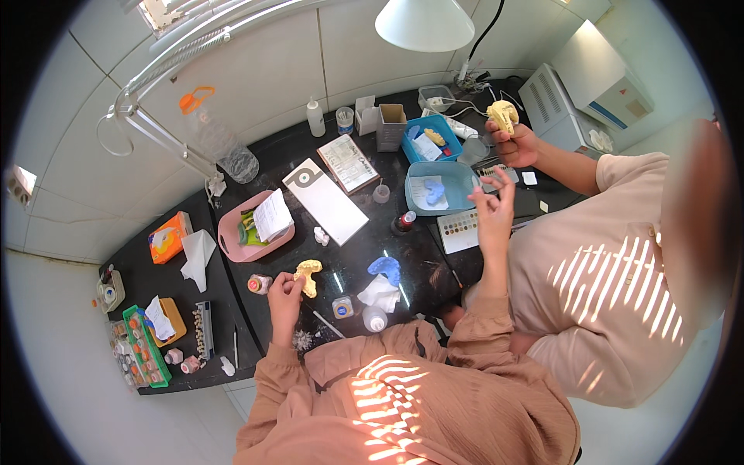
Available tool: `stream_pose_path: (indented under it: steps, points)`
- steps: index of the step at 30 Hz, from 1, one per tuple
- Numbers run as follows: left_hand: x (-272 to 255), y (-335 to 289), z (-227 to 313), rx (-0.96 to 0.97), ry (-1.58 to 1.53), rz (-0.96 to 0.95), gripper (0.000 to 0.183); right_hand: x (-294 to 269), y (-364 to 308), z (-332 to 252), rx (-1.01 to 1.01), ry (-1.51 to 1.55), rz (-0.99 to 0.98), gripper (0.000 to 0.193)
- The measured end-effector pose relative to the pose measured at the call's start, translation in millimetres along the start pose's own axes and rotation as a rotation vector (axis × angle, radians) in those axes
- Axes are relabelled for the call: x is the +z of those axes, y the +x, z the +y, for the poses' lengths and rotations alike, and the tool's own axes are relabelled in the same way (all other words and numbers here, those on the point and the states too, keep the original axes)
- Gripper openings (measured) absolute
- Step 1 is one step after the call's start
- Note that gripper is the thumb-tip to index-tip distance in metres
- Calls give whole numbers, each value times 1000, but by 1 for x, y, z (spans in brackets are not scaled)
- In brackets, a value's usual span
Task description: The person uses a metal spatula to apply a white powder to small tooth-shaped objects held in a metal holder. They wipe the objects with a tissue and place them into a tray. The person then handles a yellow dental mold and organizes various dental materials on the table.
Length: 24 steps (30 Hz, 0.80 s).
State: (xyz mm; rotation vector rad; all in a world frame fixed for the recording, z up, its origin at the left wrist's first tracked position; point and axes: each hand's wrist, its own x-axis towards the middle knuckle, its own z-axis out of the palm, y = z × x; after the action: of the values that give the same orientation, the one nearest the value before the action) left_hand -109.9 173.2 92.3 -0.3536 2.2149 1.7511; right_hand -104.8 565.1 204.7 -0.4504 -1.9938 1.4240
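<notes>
A black bench (232, 287) fills the middle of the view, crowded with dental laboratory things. At the right a co-worker in a pale shirt holds a second yellow cast (502, 115) up in one hand. On the bench sit a pink tray (232, 236) with papers, two blue trays (457, 180), a white booklet (325, 200), a clear water bottle (217, 139), and a blue impression piece (385, 268) beside crumpled tissue (379, 293). The person's left hand (284, 292) is closed in a pinch grip on a yellow plaster dental cast (308, 275), holding it just above the bench near a small orange-lidded jar (260, 284). The cast is pale yellow, horseshoe-like, with lumpy tooth shapes. It looks stiff, fairly light and brittle, so chipping at the teeth seems likely; the thicker base seems the safest place to hold. The right hand (493, 211) is raised over the bench, fingers loosely curled and released, grasping nothing that can be made out.
</notes>
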Motion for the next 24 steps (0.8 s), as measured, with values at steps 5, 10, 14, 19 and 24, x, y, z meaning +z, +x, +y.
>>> stream_pose_path:
  steps: [5,10,14,19,24]
  points:
    - [-1,-6,8,20,-44,-30,15,5,-11,1,52,-105,-102,46]
    - [-3,-14,16,24,-43,-23,15,5,-14,1,98,-180,-198,35]
    - [-2,-17,12,6,-81,1,16,3,-23,5,149,-243,-316,26]
    - [-1,-20,8,-33,-109,-13,15,-14,-39,11,239,-537,-674,23]
    - [4,-24,6,-58,-83,-41,14,-26,-50,18,435,-477,-800,32]
